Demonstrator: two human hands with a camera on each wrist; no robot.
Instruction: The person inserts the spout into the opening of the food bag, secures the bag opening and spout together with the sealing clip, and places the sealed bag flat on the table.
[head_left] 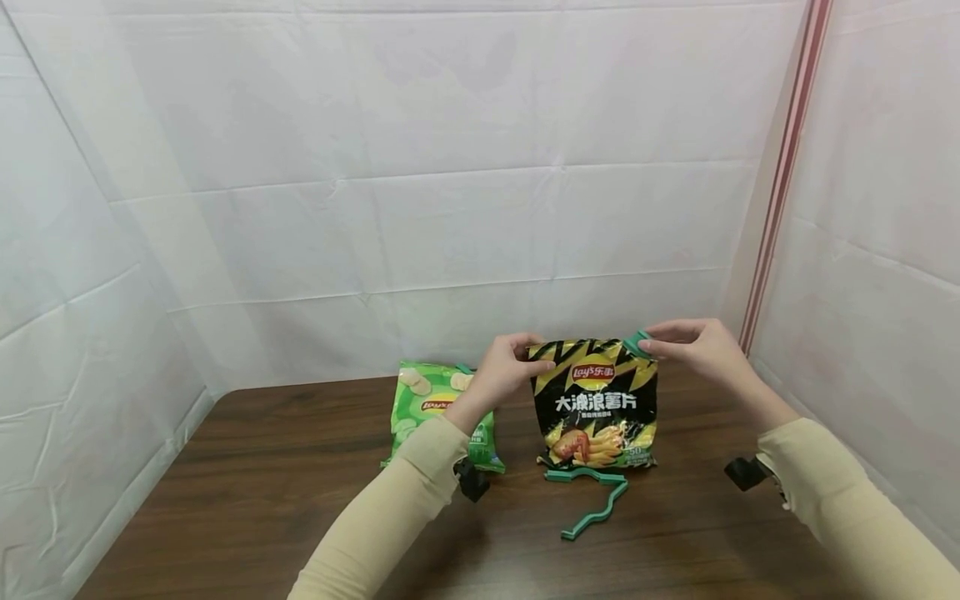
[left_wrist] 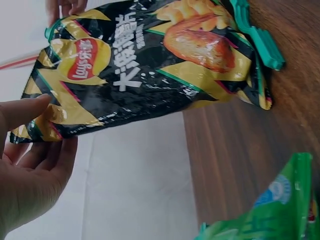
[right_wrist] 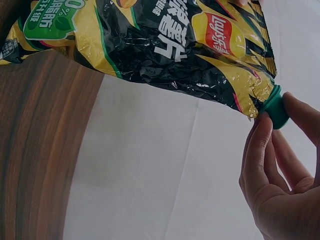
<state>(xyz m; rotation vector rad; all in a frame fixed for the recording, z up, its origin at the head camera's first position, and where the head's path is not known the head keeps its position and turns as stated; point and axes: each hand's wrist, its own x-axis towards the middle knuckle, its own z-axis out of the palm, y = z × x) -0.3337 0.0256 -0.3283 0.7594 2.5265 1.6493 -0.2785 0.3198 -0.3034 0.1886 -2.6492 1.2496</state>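
Observation:
A black and yellow Lay's chip bag (head_left: 596,400) stands upright, its lower edge at the tabletop. My left hand (head_left: 504,377) pinches its upper left corner, thumb on the printed front and fingers behind, as the left wrist view shows. At the opposite top corner, my right hand (right_wrist: 272,165) pinches a small green plastic cap (right_wrist: 276,107) between thumb and fingers. That cap sits right against the bag's corner. Just in front of the bag lies a green hinged bag clip (head_left: 600,515), spread in a wavy V.
A green Lay's chip bag (head_left: 408,421) lies left of the black one, partly behind my left forearm, with a bit of green plastic (head_left: 465,368) at its top edge. The dark wooden table (head_left: 262,475) meets white sheeting (head_left: 450,225) at the back and sides.

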